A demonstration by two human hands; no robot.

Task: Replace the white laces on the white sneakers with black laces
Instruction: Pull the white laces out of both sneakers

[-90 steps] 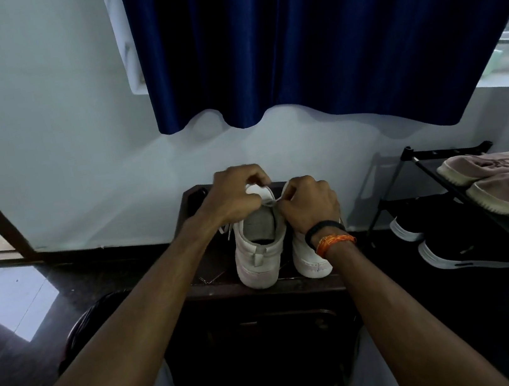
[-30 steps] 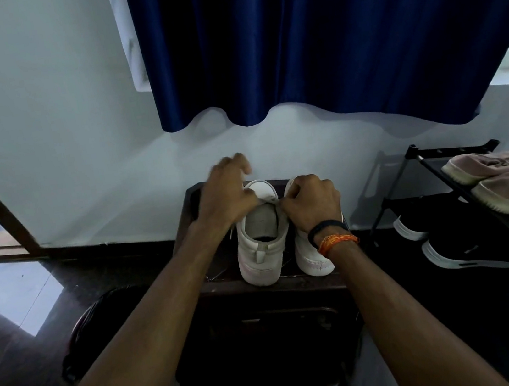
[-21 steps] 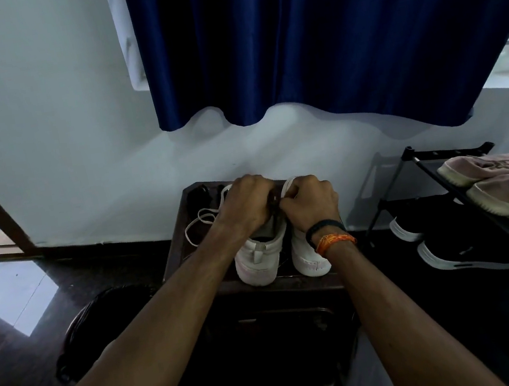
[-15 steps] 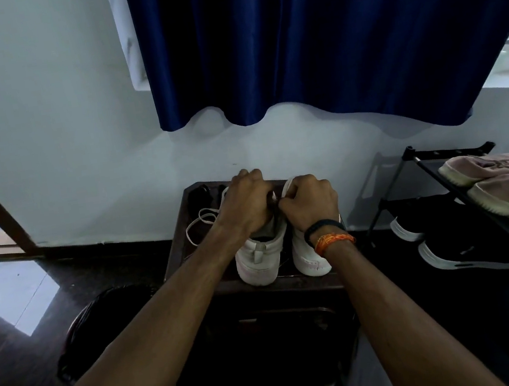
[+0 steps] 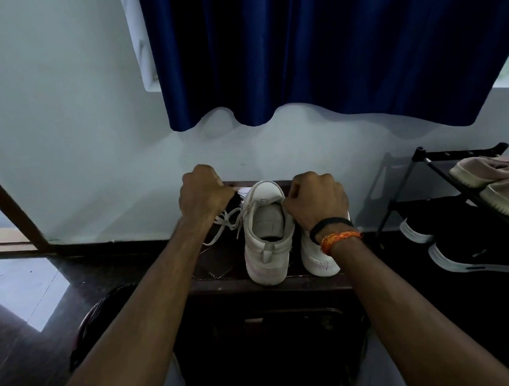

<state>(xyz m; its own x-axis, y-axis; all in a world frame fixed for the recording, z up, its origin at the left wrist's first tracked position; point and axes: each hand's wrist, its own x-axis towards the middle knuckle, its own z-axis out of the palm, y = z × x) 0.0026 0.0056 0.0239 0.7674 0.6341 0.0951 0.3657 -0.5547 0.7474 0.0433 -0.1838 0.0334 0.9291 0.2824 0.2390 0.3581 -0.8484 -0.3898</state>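
Sneakers, two and white, stand heel-toward-viewer side by side on a dark wooden stool (image 5: 223,260), near its front edge. The left hand (image 5: 203,194), fingers curled, pulls a white lace (image 5: 227,222) out to the left of the left sneaker (image 5: 266,234); loose loops trail on the stool's left side. The right hand (image 5: 315,200) is clenched at the shoe's right collar, seemingly gripping it, and hides most of the right sneaker (image 5: 317,257). A shoe rack (image 5: 446,157) with black and pink shoes stands to the right.
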